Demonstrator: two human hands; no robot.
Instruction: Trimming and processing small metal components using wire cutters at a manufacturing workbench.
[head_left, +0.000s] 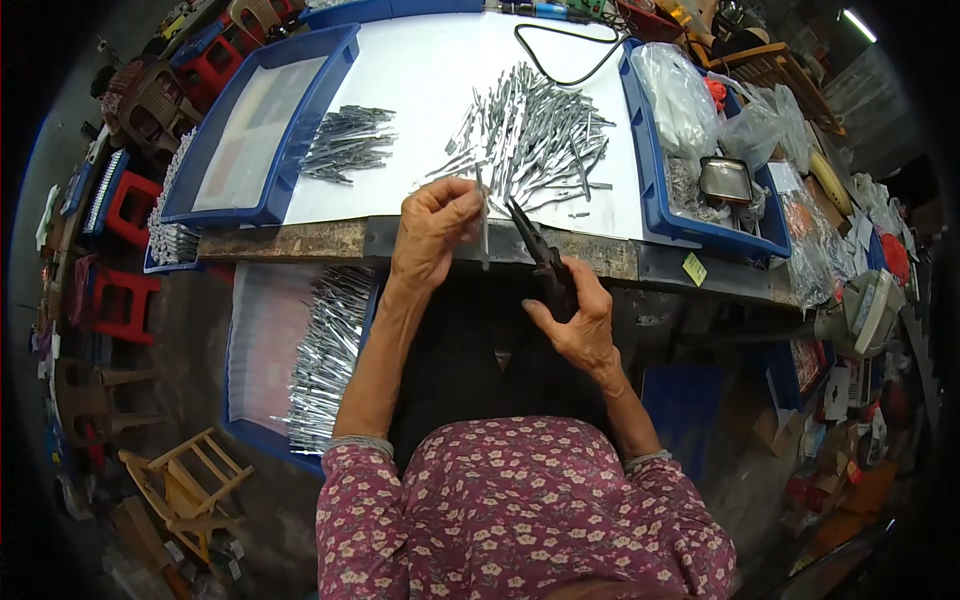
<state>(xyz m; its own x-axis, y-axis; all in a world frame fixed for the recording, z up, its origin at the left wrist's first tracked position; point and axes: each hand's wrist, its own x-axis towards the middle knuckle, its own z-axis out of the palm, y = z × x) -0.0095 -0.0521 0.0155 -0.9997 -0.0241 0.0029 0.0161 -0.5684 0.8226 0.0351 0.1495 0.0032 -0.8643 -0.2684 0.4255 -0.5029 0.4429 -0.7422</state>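
Left hand (432,232) was raised at the table's front edge, fingers pinched on a thin grey metal strip (484,225) held near upright, lower end hanging past the edge. Right hand (575,322) was at 4 o'clock of the left, just beside it, clenched round the handles of dark pliers (540,258); pliers' nose was pointed up toward 11 o'clock, tip just beside the strip. Whether the nose actually touched the strip could not be told. White tabletop (420,90) was seen at 12 o'clock of both hands. A large loose pile of grey strips (530,135) was spread at 12 to 1 o'clock of the left hand; a smaller, tidier bundle (348,143) lay at 10 o'clock. A shallow blue tray (268,125) was placed at 10 o'clock, left of the bundle, at the table's left edge. A deeper blue bin (655,190) with clear plastic bags (680,95) was set at 2 o'clock. A black cable (560,70) was looped at the table's far edge. Below the table, at 8 o'clock of the left hand, another blue tray (250,435) was loaded with a heap of strips (325,360). Floral sleeves (520,510) were seen at 6 o'clock.
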